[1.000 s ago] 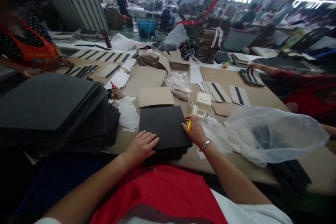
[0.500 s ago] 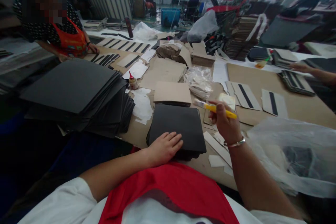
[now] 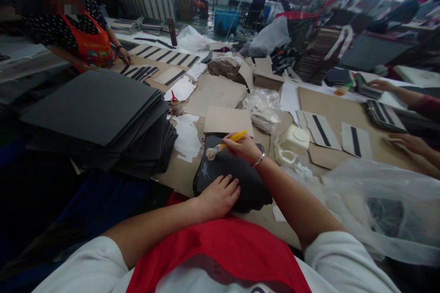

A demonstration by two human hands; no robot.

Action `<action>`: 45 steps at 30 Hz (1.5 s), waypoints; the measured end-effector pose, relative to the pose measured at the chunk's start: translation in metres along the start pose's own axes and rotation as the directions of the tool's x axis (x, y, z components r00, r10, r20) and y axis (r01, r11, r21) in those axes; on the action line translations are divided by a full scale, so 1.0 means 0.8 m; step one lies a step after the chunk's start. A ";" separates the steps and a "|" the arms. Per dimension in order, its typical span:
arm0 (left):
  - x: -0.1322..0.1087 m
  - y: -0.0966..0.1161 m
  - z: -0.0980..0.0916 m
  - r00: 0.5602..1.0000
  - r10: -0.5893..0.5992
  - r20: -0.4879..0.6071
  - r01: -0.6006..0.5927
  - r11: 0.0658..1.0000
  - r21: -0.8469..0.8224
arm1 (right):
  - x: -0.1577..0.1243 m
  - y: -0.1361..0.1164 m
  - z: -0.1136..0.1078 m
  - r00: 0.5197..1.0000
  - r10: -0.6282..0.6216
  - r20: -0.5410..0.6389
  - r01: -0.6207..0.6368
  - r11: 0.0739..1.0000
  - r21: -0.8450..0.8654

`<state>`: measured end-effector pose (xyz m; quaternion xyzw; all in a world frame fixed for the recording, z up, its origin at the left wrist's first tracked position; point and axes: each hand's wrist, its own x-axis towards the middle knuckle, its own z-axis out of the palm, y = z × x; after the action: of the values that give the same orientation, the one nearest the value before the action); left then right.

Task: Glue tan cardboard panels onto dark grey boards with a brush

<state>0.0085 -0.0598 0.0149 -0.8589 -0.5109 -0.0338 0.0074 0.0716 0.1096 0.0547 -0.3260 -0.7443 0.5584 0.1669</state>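
Note:
My right hand point(image 3: 242, 147) is shut on a yellow-handled glue brush point(image 3: 231, 140), and its pale bristles touch a black sheet point(image 3: 233, 178). Whitish streaks of glue point(image 3: 205, 170) mark the sheet's left part. My left hand point(image 3: 220, 197) lies flat on the near part of the same sheet, fingers apart, holding nothing. The sheet tops a small black pile, and its far corner is hidden behind my right hand.
A tall stack of black sheets point(image 3: 92, 110) stands left of my hands. A tan card point(image 3: 228, 121) lies just beyond the pile, and a white glue pot point(image 3: 289, 143) sits to the right. A plastic bag point(image 3: 381, 206) lies at right. Co-workers' hands point(image 3: 409, 144) work the table's far sides.
My right hand has moved left from above the table's right side, bringing the brush down onto the black sheet. Glue streaks now show there. My left hand has stayed on the sheet.

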 end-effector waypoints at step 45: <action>0.231 -0.207 0.002 0.900 -0.382 0.209 0.405 0.911 -0.077 | 0.202 0.037 -0.173 0.868 0.170 -0.466 -0.297 0.930 -0.215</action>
<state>-0.0489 0.1818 0.0214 -0.7361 -0.6694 0.0169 -0.0994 0.0473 0.3231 0.0524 -0.5523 -0.7131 0.3755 0.2132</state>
